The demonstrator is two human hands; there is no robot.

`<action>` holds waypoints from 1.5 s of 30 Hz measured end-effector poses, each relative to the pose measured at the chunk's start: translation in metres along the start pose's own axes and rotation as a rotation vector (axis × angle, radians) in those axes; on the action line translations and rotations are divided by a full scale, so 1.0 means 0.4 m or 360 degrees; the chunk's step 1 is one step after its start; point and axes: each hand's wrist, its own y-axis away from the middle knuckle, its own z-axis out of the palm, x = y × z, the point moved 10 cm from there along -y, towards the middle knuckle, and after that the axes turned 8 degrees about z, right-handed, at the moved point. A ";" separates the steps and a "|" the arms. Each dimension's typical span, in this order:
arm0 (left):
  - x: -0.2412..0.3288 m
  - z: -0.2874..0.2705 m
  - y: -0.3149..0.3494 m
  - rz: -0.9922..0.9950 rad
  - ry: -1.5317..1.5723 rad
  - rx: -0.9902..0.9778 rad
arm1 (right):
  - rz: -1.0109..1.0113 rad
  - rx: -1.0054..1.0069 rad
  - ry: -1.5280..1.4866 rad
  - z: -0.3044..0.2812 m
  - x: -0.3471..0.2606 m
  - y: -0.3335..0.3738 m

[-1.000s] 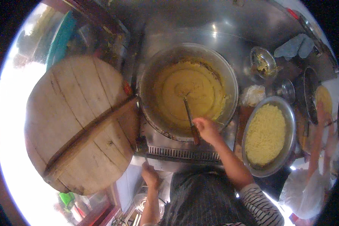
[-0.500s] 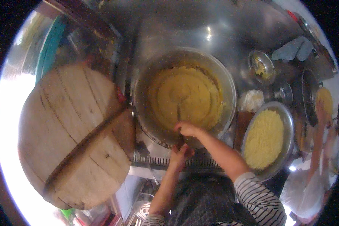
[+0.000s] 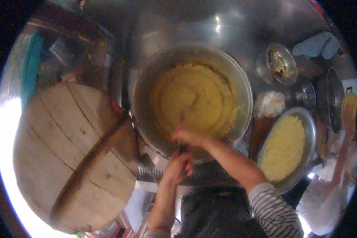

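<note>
A big round metal pot point(image 3: 248, 99) stands in front of me, with a thick, smooth yellow mixture point(image 3: 200, 93) in it. Swirl marks curve across the mixture's surface. Both my hands are at the near rim, closed round the dark handle of a stirrer point(image 3: 182, 149). My right hand point(image 3: 189, 135) grips it higher up over the pot, somewhat blurred. Closer to me, my left hand point(image 3: 180, 162) holds the handle's near end. The stirrer's far end is sunk in the mixture, so its shape is hidden.
Left of the pot lies a large round wooden lid point(image 3: 63, 131) with a crossbar. On the right stand a metal basin point(image 3: 312, 131) of crumbly yellow food, a crumpled plastic bag point(image 3: 271, 104) and a small metal bowl point(image 3: 291, 63). Another person's arm point(image 3: 345, 135) shows at far right.
Both hands have shifted left with the stirrer, and the right hand has come nearer the left. The swirl in the mixture has changed shape. The whole view has also tilted a little.
</note>
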 end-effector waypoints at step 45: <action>-0.016 -0.057 -0.062 0.0205 0.0124 -0.0335 | 0.1217 -0.0171 -0.1178 0.095 0.158 0.030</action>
